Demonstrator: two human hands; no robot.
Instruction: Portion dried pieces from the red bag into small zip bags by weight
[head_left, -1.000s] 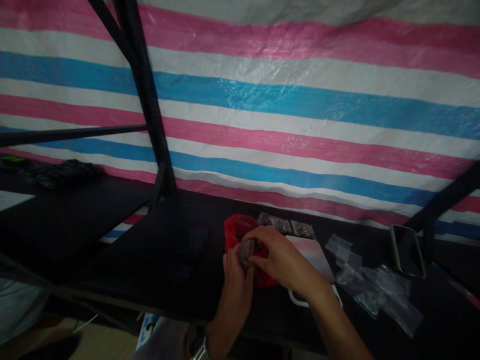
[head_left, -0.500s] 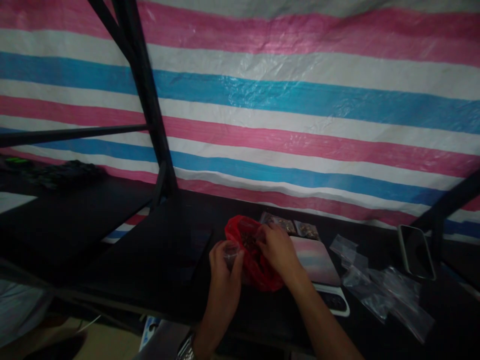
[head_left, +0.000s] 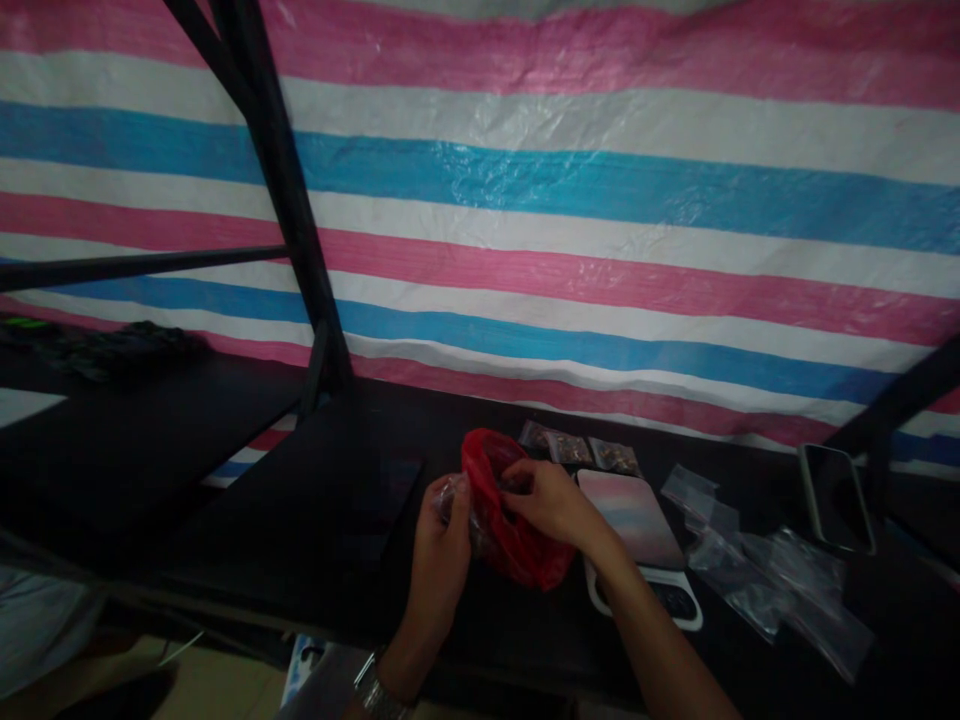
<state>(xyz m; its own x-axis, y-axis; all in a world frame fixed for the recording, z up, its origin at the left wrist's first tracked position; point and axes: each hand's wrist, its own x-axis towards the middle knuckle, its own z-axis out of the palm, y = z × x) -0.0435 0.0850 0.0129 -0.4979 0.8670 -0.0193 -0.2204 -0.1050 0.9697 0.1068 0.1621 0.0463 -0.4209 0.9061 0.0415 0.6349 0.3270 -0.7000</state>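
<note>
A red plastic bag (head_left: 504, 520) lies open on the black table (head_left: 352, 500). My left hand (head_left: 444, 530) holds a small clear plastic bag (head_left: 454, 492) just left of the red bag. My right hand (head_left: 546, 500) has its fingertips at the red bag's mouth, pinched together; what they hold is hidden. A small digital scale (head_left: 637, 525) with a shiny top sits right of my right hand.
Two small filled packets (head_left: 581, 450) lie behind the scale. Several empty clear bags (head_left: 757, 570) are scattered to the right. A phone (head_left: 834, 482) lies at far right. Black frame posts (head_left: 285, 200) rise at left. A striped tarp (head_left: 600, 200) hangs behind.
My right hand moved from the small clear bag to the red bag's mouth. My left hand shifted slightly left with the small bag.
</note>
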